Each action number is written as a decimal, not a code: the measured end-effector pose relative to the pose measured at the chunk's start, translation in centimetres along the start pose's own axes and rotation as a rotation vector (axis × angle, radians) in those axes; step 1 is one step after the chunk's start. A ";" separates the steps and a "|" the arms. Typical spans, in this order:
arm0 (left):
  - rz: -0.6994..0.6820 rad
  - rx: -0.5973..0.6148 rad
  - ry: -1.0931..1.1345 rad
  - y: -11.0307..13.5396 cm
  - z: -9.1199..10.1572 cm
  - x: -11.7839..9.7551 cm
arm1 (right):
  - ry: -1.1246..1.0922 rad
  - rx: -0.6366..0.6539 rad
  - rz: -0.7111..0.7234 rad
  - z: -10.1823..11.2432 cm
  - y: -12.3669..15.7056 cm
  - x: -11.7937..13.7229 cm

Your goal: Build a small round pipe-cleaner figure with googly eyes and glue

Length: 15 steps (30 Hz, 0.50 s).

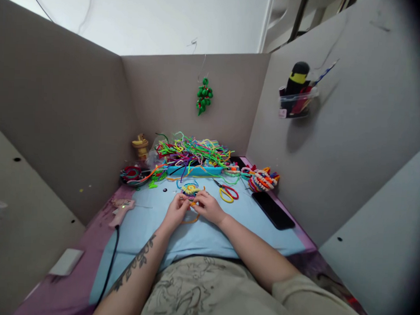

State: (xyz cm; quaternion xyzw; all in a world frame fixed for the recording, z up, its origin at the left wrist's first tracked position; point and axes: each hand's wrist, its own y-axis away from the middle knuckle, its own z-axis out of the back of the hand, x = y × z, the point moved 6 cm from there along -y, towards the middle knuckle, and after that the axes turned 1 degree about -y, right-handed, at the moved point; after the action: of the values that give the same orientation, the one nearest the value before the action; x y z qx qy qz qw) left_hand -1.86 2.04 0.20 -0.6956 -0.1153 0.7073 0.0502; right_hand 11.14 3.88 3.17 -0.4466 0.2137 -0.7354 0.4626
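While the multicoloured coiled piece (190,189) rests mid-table just past your fingers, your left hand (177,208) and right hand (208,207) pinch an orange strand (191,221) at its near side. Scissors (223,187) lie right; beyond, a heaped blue tray (195,171) blocks the way. Blue cloth (146,233) stretches left to a glue gun (121,213), right to a phone (273,211); grey partitions (167,82) rise behind and alongside.

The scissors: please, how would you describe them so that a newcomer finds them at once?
On the blue cloth, look between the right hand and the phone, slightly farther back. Unlike the black phone, the scissors have one red and one yellow loop.
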 end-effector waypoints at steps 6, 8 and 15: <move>-0.016 0.056 -0.011 0.3 -0.5 -0.4 | 0.145 0.069 0.077 -0.5 0.2 0.5; -0.038 0.048 -0.103 0.4 -0.4 -0.4 | 0.190 0.103 0.073 -0.8 0.3 0.5; -0.110 0.022 -0.365 0.6 -0.1 -0.2 | 0.252 0.181 0.039 -2.1 0.4 -0.2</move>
State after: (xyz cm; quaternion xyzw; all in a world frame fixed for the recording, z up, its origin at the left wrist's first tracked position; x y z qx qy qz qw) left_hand -1.72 1.38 0.27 -0.5481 -0.1526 0.8190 0.0745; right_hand 9.60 3.70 1.75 -0.3029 0.2115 -0.7929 0.4846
